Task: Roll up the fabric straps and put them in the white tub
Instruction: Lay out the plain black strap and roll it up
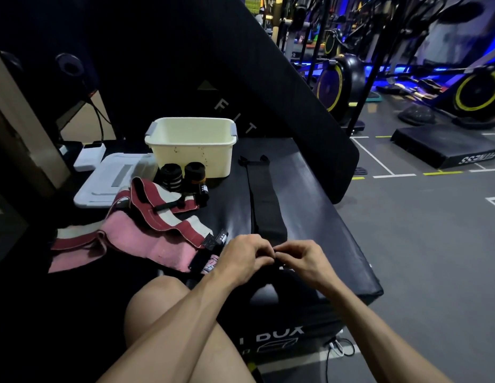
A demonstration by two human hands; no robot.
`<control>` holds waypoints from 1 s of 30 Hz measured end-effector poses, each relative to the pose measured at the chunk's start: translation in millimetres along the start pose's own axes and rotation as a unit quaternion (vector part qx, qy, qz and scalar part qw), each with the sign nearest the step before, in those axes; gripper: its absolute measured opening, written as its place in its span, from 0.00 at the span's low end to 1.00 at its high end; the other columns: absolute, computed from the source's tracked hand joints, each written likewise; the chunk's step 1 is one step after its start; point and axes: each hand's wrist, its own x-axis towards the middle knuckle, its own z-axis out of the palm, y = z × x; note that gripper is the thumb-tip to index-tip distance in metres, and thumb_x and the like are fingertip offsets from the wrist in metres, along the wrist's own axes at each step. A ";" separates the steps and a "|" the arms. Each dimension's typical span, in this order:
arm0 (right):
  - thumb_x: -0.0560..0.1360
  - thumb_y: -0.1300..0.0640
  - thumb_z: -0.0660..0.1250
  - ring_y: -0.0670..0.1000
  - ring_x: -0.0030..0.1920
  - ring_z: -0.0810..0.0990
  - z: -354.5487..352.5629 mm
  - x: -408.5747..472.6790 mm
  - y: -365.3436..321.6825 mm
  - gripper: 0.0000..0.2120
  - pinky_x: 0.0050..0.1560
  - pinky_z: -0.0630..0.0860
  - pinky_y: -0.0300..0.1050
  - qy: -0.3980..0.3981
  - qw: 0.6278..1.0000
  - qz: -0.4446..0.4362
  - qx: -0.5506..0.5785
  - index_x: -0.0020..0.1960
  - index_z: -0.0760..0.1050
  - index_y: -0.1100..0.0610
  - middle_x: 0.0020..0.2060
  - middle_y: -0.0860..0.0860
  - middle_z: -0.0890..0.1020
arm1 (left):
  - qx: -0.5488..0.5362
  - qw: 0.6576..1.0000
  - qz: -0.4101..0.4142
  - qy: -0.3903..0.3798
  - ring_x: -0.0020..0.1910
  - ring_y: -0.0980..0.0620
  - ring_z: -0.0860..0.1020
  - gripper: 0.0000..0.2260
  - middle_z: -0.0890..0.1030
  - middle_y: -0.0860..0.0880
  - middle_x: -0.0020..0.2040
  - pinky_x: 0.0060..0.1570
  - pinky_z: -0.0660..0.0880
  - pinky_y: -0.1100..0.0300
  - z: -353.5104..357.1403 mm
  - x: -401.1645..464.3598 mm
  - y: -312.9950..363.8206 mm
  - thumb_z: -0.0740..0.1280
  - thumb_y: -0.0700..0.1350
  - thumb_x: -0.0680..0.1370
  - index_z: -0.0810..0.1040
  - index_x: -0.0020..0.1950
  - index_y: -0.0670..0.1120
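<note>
A long black fabric strap (264, 200) lies flat along the black padded box (318, 217), running from near the white tub (194, 146) toward me. My left hand (245, 257) and my right hand (301, 261) pinch its near end together, fingertips touching. Two rolled black straps (183, 175) stand in front of the tub, which looks empty. A heap of pink, maroon and white straps (147, 225) lies at the left. A small pink strap (210, 265) pokes out beside my left wrist.
A white lid (111, 178) and a small white box (89, 156) lie left of the tub. A black padded panel (268, 92) leans behind. My bare knee (158, 308) is at the bottom. Exercise bikes (340, 78) and a black platform (445, 147) stand at the right.
</note>
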 end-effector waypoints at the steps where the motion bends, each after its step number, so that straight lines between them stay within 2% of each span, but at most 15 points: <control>1: 0.77 0.60 0.73 0.47 0.45 0.87 -0.2 -1.0 1.2 0.07 0.52 0.83 0.50 -0.006 1.000 0.004 0.013 0.50 0.87 0.50 0.43 0.47 0.88 | -0.009 1.000 -0.002 0.009 0.43 0.58 0.80 0.04 0.83 0.55 0.44 0.48 0.77 0.59 -0.2 -0.1 0.1 0.77 0.49 0.73 0.86 0.47 0.56; 4: 0.79 0.62 0.70 0.50 0.49 0.87 -0.7 -1.9 4.7 0.10 0.55 0.82 0.54 -0.016 0.999 0.004 0.027 0.52 0.87 0.50 0.45 0.48 0.88 | -0.037 0.999 -0.009 0.019 0.37 0.62 0.77 0.04 0.83 0.55 0.43 0.47 0.77 0.59 1.6 1.1 1.8 0.77 0.47 0.73 0.85 0.45 0.55; 7: 0.79 0.63 0.69 0.48 0.51 0.86 -0.7 -3.5 4.3 0.11 0.57 0.82 0.53 -0.014 0.999 -0.011 0.039 0.54 0.86 0.51 0.47 0.47 0.88 | -0.048 0.999 -0.013 0.017 0.41 0.61 0.78 0.06 0.82 0.56 0.43 0.50 0.78 0.57 3.7 2.3 0.8 0.78 0.49 0.72 0.84 0.46 0.57; 9: 0.80 0.64 0.68 0.48 0.52 0.86 -0.6 -4.0 4.6 0.11 0.58 0.81 0.53 -0.024 0.998 -0.006 0.051 0.55 0.86 0.51 0.48 0.48 0.88 | -0.058 0.998 -0.017 0.012 0.41 0.61 0.78 0.05 0.81 0.56 0.43 0.50 0.78 0.55 5.0 3.6 -0.7 0.77 0.48 0.72 0.84 0.45 0.57; 13: 0.81 0.64 0.66 0.50 0.53 0.85 -1.8 -5.5 9.1 0.12 0.60 0.80 0.58 -0.024 0.996 0.010 0.091 0.56 0.85 0.51 0.49 0.51 0.87 | -0.082 0.995 -0.034 0.036 0.44 0.61 0.79 0.05 0.80 0.57 0.44 0.49 0.77 0.61 6.6 6.3 -1.1 0.77 0.47 0.72 0.84 0.43 0.56; 16: 0.81 0.62 0.68 0.48 0.55 0.85 -1.8 -10.5 9.5 0.11 0.59 0.81 0.48 -0.029 0.997 -0.014 0.075 0.58 0.84 0.51 0.51 0.48 0.87 | -0.124 0.989 -0.076 0.013 0.39 0.61 0.81 0.04 0.84 0.57 0.39 0.47 0.79 0.60 7.8 8.0 -1.8 0.78 0.45 0.73 0.85 0.42 0.54; 18: 0.78 0.60 0.72 0.46 0.54 0.85 0.8 -11.0 13.0 0.10 0.57 0.82 0.49 0.003 0.999 -0.019 0.044 0.57 0.85 0.50 0.50 0.46 0.87 | -0.152 0.984 -0.095 0.003 0.34 0.59 0.81 0.04 0.85 0.55 0.36 0.43 0.81 0.55 7.8 7.8 0.7 0.78 0.45 0.73 0.86 0.42 0.54; 20: 0.75 0.56 0.75 0.46 0.50 0.84 5.6 -9.7 18.1 0.10 0.52 0.82 0.52 0.054 0.998 -0.026 -0.010 0.55 0.86 0.47 0.47 0.43 0.85 | -0.179 0.977 -0.119 0.009 0.30 0.55 0.80 0.05 0.84 0.54 0.35 0.35 0.82 0.52 7.6 7.6 3.7 0.78 0.45 0.73 0.85 0.42 0.54; 22: 0.75 0.56 0.75 0.45 0.47 0.84 10.9 -8.1 16.5 0.10 0.51 0.82 0.52 0.076 0.997 -0.022 -0.013 0.55 0.86 0.46 0.46 0.41 0.86 | -0.201 0.969 -0.139 0.019 0.27 0.52 0.78 0.06 0.83 0.53 0.34 0.28 0.79 0.51 7.4 7.4 4.8 0.78 0.44 0.73 0.83 0.42 0.53; 25: 0.75 0.58 0.76 0.44 0.44 0.85 13.5 -6.7 10.6 0.09 0.51 0.82 0.51 0.092 0.996 -0.008 0.011 0.53 0.86 0.48 0.45 0.41 0.87 | -0.227 0.962 -0.149 0.020 0.31 0.52 0.80 0.07 0.83 0.52 0.35 0.31 0.82 0.48 7.0 7.9 4.3 0.79 0.44 0.73 0.83 0.46 0.51; 28: 0.73 0.61 0.77 0.43 0.46 0.86 12.7 -7.1 8.5 0.08 0.52 0.83 0.49 0.101 0.994 -0.008 0.028 0.52 0.87 0.52 0.43 0.43 0.88 | -0.237 0.959 -0.155 0.010 0.31 0.56 0.80 0.04 0.85 0.49 0.37 0.32 0.80 0.58 6.7 8.2 5.3 0.78 0.42 0.74 0.86 0.46 0.47; 30: 0.73 0.62 0.77 0.42 0.46 0.86 10.3 -8.0 7.7 0.08 0.52 0.83 0.44 0.104 0.994 -0.011 0.033 0.50 0.87 0.53 0.43 0.43 0.88 | -0.261 0.953 -0.156 -0.008 0.34 0.55 0.82 0.03 0.86 0.46 0.39 0.35 0.79 0.62 6.0 8.9 5.6 0.78 0.40 0.74 0.86 0.47 0.45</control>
